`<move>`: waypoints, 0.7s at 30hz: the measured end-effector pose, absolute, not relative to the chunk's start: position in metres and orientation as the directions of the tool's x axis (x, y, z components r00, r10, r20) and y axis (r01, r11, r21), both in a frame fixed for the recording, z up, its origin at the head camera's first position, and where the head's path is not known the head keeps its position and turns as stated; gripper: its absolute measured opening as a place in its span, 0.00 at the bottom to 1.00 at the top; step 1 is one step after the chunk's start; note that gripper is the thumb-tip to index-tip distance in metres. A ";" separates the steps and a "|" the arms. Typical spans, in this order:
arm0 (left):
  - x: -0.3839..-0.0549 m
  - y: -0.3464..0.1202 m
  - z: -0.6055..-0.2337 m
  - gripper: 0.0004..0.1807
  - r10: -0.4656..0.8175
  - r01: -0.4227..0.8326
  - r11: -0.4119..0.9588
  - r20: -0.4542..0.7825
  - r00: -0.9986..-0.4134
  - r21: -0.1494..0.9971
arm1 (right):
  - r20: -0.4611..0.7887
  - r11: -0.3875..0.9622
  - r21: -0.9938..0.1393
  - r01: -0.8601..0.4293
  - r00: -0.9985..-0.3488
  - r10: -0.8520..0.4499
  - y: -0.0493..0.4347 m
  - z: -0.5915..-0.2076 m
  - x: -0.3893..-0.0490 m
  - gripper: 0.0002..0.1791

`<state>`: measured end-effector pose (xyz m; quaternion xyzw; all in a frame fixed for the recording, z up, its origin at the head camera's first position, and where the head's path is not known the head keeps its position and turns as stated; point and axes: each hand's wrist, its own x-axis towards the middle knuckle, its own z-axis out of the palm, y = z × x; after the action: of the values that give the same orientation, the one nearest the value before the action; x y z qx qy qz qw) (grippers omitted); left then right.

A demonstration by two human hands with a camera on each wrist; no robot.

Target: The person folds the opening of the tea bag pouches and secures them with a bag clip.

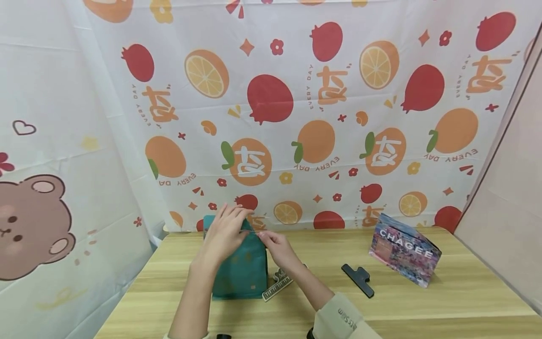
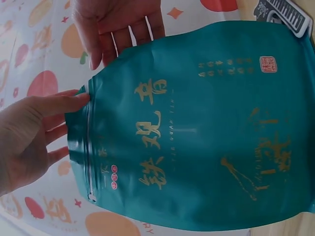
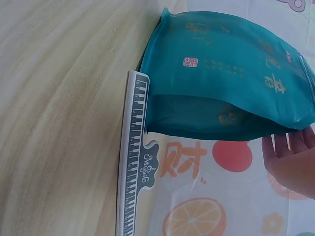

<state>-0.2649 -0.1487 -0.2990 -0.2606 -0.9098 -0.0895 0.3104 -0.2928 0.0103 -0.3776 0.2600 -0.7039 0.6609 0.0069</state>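
Observation:
A teal tea pouch (image 1: 239, 270) with gold lettering stands upright on the table. My left hand (image 1: 226, 230) pinches its top edge; in the left wrist view the thumb of that hand (image 2: 29, 132) presses the front by the zip strip (image 2: 89, 142), with the fingers behind. At the pouch's upper right corner is my right hand (image 1: 277, 249). The left wrist view shows this right hand (image 2: 123, 24) with straight fingers reaching behind the edge and the thumb apart from the front. A piano-key bag clip (image 3: 133, 157) marked Music lies against the pouch's base.
To the right on the wooden table (image 1: 322, 310) lies a black bag clip (image 1: 359, 280). Farther right stands a colourful CHAGEE package (image 1: 404, 249). A fruit-print curtain (image 1: 271, 150) hangs behind the table's back edge, and a bear-print sheet (image 1: 34, 226) hangs at left.

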 end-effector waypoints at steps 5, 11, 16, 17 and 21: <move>-0.267 -0.152 -0.300 0.16 0.411 0.532 0.846 0.616 -0.672 0.015 | 0.338 0.006 -0.932 -0.363 -0.872 -0.354 0.009 -0.368 -0.286 0.18; -0.267 -0.153 -0.301 0.14 0.413 0.542 0.840 0.619 -0.668 0.025 | 0.293 0.029 -0.947 -0.320 -0.896 -0.333 0.008 -0.350 -0.271 0.19; -0.268 -0.154 -0.302 0.14 0.433 0.559 0.829 0.617 -0.657 0.013 | 0.271 0.013 -0.956 -0.293 -0.903 -0.334 0.008 -0.352 -0.274 0.19; -0.269 -0.154 -0.302 0.14 0.439 0.564 0.826 0.617 -0.654 0.010 | 0.270 0.009 -0.957 -0.290 -0.902 -0.336 0.008 -0.356 -0.277 0.19; -0.270 -0.155 -0.302 0.13 0.459 0.579 0.815 0.610 -0.646 0.000 | 0.250 -0.002 -0.964 -0.265 -0.908 -0.336 0.007 -0.370 -0.290 0.19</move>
<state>-0.2698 -0.1546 -0.3016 -0.2876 -0.9019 -0.0978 0.3072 -0.2905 0.0069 -0.3702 0.2130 -0.7060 0.6749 -0.0263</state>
